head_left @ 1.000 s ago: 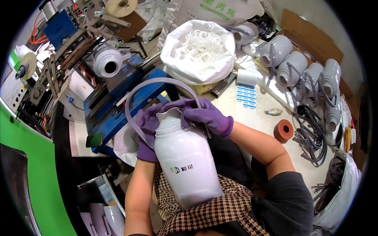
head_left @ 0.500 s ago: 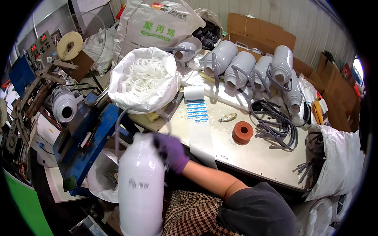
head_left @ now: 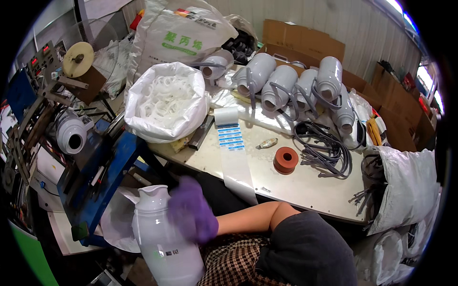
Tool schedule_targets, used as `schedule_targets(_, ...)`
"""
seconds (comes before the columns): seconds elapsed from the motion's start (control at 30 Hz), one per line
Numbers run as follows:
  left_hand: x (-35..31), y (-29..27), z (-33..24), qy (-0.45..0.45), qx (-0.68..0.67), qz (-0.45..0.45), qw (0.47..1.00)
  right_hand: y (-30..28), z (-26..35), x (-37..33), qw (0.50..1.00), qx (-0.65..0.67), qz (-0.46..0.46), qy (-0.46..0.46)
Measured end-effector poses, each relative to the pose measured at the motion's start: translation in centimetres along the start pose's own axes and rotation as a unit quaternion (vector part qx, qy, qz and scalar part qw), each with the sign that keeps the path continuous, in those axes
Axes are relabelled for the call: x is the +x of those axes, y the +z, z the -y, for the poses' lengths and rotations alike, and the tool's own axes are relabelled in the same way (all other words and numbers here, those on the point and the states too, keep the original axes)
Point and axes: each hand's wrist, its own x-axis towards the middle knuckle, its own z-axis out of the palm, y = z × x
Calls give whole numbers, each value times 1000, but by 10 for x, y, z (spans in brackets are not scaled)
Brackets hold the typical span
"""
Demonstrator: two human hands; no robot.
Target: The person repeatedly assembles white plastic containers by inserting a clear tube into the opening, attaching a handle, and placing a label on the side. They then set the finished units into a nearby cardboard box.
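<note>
Purple-gloved right hand [head_left: 192,212] has dropped from neck to shoulder of a glossy, pale-grey, bottle-shaped jug [head_left: 160,233]

At far left, a second pale-grey jug with a dark round mouth [head_left: 66,127] sits among the machine's metal arms, beside a blue metal bench [head_left: 125,153].

Right of that bench, low in the view, the first jug stands before the person, its neck leaning left and its base cut off by the lower edge. The step in hand looks like handling or repositioning this jug. A next move would call for a sure hold at neck or shoulder, as the smooth wall could slip in a glove. Its surface is shiny and looks clean, with a lipped pouring mouth, a stepped collar, a swelling body and a small dark print low on the front. The hoop that arched above it half a second ago no longer shows.

Motion blurs the glove, which overlaps the jug's right shoulder; I cannot tell whether its fingers are spread or pressing on the wall. The left hand is out of sight.

Further right, on the cream-white worktable [head_left: 267,171], lie a blue-and-white label strip [head_left: 231,137], a reddish-brown ring-shaped roll [head_left: 286,160] and a tangle of grey straps [head_left: 329,155].
</note>
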Motion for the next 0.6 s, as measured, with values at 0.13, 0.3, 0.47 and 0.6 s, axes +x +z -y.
schedule_targets(0.13, -1, -3, -3, 0, -32, 4, 999, 23, 1, 39, 803, 306, -165, 484)
schedule_targets(0.3, 4, 7, -9, -13, -137, 37, 990, 14, 0, 42, 551, 757, -85, 342)
schedule_targets(0.47, 7, 27, -26, -26, -219, 60, 973, -42, -37, 31, 744, 542, 205, 334)
schedule_targets(0.6, 8, 47, -35, -55, -266, 40, 962, -125, -56, 43, 914, 189, 296, 203)
